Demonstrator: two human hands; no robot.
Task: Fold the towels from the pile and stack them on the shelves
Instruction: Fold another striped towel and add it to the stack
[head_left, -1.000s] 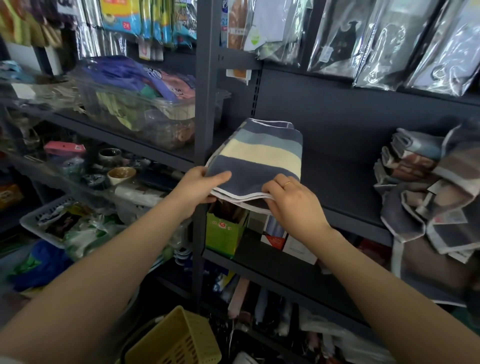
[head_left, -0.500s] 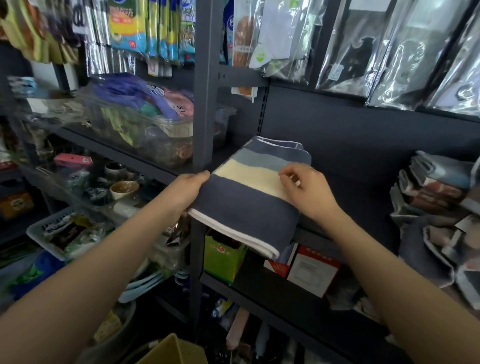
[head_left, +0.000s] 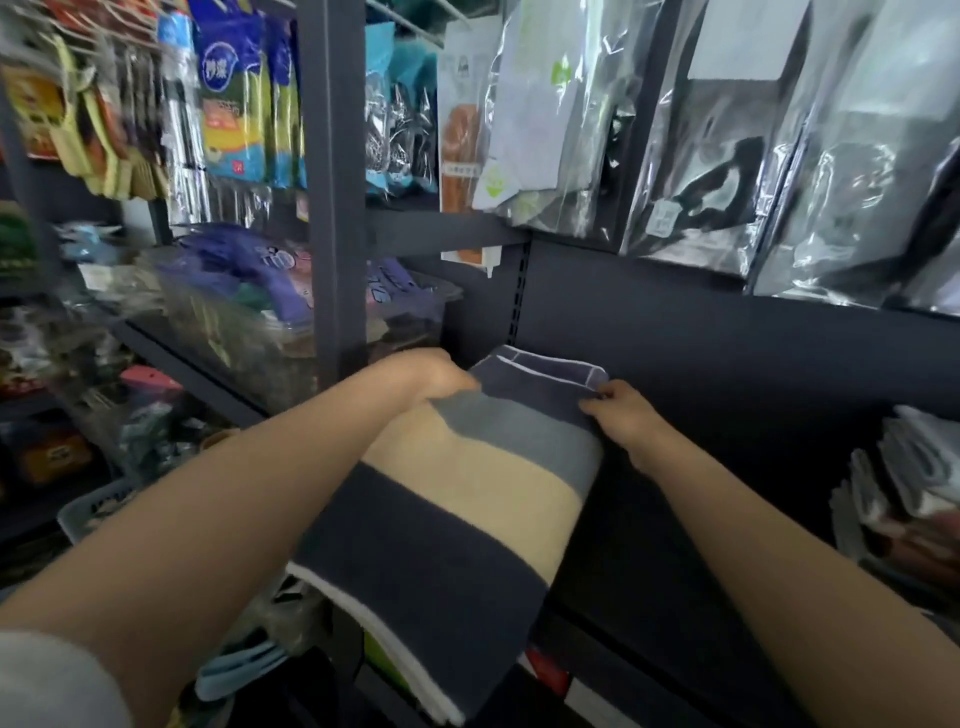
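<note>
On the dark shelf (head_left: 675, 457), our left hand (head_left: 441, 376) and right hand (head_left: 621, 410) each hold a far corner of one folded striped towel (head_left: 467, 499) in a pinching grip, its near end overhanging. Soft, light and limp, we judge; corners suit it. One unfolded pile (head_left: 904, 499) waits rightward.

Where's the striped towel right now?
Centre of the head view: the striped towel lies on the dark shelf, near end overhanging; left hand and right hand grip its far corners, beside the upright post.
</note>
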